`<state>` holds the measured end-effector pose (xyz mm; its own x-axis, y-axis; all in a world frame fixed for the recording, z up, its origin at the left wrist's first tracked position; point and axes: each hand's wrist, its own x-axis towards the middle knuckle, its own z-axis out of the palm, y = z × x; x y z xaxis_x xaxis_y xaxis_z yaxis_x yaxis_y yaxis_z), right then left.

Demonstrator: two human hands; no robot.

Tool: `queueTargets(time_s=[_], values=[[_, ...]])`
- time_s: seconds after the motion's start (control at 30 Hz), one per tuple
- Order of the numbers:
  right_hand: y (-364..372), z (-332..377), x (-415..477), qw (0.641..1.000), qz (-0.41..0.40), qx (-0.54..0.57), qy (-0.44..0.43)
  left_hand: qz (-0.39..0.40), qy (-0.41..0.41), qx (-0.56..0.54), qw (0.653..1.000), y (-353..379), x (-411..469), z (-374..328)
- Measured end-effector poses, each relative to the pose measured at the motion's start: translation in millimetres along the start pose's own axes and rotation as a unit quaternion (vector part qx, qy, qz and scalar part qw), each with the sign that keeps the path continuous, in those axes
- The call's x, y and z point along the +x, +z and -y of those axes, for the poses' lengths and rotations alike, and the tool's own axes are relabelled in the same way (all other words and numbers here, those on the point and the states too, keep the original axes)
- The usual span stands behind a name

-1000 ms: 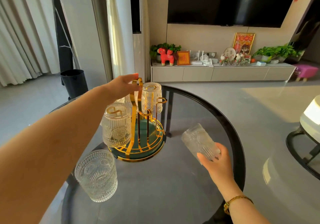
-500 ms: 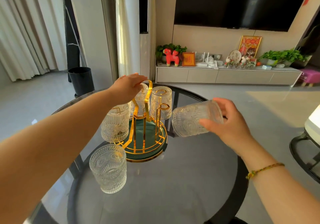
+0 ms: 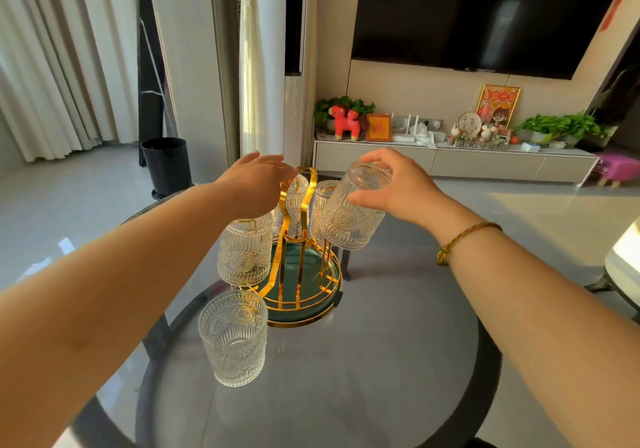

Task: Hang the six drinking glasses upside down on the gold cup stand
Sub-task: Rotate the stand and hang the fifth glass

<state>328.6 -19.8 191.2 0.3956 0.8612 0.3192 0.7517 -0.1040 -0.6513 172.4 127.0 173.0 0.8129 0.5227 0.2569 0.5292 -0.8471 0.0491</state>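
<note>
The gold cup stand [image 3: 298, 285] with a green base stands on the round glass table [image 3: 381, 361]. Three embossed glasses hang on it upside down: one at front left [image 3: 245, 250], one at the back [image 3: 296, 201], one at the right [image 3: 320, 205]. My right hand [image 3: 401, 184] holds another glass [image 3: 353, 212] upside down, tilted, over the stand's right side. My left hand [image 3: 256, 184] rests on the stand's top handle, fingers extended. One glass [image 3: 233, 336] stands upright on the table in front of the stand.
The table's dark rim [image 3: 491, 361] curves close on the right. A black bin [image 3: 168, 165] stands on the floor at the back left. A low TV cabinet [image 3: 450, 162] runs along the far wall. Another piece of furniture [image 3: 623, 267] shows at the right edge.
My right hand has lifted the glass from the table, turned it upside down and carried it left over the stand. The left hand stays at the stand's top.
</note>
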Motion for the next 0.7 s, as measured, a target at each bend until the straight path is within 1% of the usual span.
queueTargets(time_s=[0.13, 0.37, 0.6, 0.7], values=[[20.4, -3.7, 8.5, 0.999, 0.024, -0.024, 0.003, -0.015, -0.006, -0.028, 0.999, 6.6, -3.9, 0.9], [52.4, -25.5, 7.1, 0.996, 0.067, -0.052, 0.035, -0.038, -0.006, -0.063, 0.997, 15.0, -7.7, 1.7], [61.7, -30.3, 3.6, 0.995, 0.081, -0.056, 0.033, -0.049, -0.015, -0.097, 0.994, 16.8, -9.4, 0.5], [63.1, -30.3, 2.7, 0.995, 0.075, -0.058, 0.034, -0.049, -0.020, -0.107, 0.993, 18.6, -12.1, 0.6]])
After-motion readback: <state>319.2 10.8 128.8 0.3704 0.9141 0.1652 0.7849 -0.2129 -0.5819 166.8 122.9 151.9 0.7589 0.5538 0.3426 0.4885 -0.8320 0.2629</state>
